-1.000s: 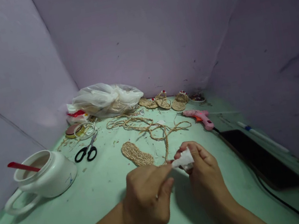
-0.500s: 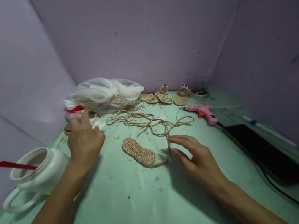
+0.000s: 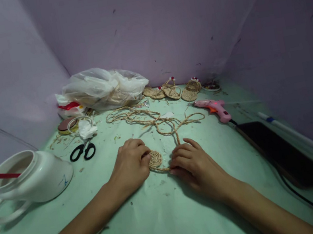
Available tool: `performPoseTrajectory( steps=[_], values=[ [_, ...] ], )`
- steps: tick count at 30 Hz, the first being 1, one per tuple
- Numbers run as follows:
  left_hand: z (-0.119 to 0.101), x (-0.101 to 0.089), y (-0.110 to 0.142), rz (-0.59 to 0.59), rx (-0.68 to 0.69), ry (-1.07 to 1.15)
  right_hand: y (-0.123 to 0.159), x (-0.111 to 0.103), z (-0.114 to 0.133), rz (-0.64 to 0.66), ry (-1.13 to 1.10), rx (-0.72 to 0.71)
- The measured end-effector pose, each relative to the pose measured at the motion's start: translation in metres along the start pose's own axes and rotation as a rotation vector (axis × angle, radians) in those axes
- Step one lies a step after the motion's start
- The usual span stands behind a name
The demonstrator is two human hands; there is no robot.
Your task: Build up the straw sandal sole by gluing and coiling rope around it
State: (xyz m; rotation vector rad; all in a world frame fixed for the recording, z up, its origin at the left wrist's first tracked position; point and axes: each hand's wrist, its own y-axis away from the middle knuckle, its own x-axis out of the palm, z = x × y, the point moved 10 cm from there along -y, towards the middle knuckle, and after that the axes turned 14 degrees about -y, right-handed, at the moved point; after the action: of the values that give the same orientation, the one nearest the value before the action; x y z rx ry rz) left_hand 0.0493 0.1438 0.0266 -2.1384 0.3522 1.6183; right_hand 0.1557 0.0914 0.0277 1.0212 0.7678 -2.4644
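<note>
A small sole of coiled twisted cord (image 3: 155, 159) lies on the green tabletop, its left part covered by my left hand (image 3: 131, 165), whose fingers are closed on it. From its near right edge the cord runs into my right hand (image 3: 193, 165), which pinches the cord between thumb and fingers. Past that hand the loose cord (image 3: 157, 123) spreads in loops toward the back of the table. Black-handled scissors (image 3: 82, 151) lie to the left, beyond my left hand, with their blades under a crumpled white piece (image 3: 87, 128).
At left stands a white mug-like pot (image 3: 48, 176) with a red stick. A plastic bag (image 3: 103, 88) and tiny cord sandals (image 3: 189, 90) line the back wall. At right lie a pink glue gun (image 3: 212, 108), a dark phone-like slab (image 3: 280, 151) and a pen (image 3: 289, 130).
My left hand has come back from beside the bag to the coiled sole, uncovering the scissors. My right hand has closed on the cord. The view has shifted slightly.
</note>
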Motion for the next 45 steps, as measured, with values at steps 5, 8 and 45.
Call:
performPoseTrajectory(
  steps=[5,8,45],
  values=[
    [-0.008,0.001,0.012,-0.015,0.052,0.091,0.010,0.005,0.009,0.024,-0.037,-0.020],
    [-0.008,0.003,0.015,-0.016,0.055,0.121,0.011,0.004,0.006,-0.030,-0.072,-0.024],
    [-0.011,0.011,0.013,0.170,0.125,0.074,-0.003,-0.008,-0.012,-0.111,0.044,0.008]
  ],
)
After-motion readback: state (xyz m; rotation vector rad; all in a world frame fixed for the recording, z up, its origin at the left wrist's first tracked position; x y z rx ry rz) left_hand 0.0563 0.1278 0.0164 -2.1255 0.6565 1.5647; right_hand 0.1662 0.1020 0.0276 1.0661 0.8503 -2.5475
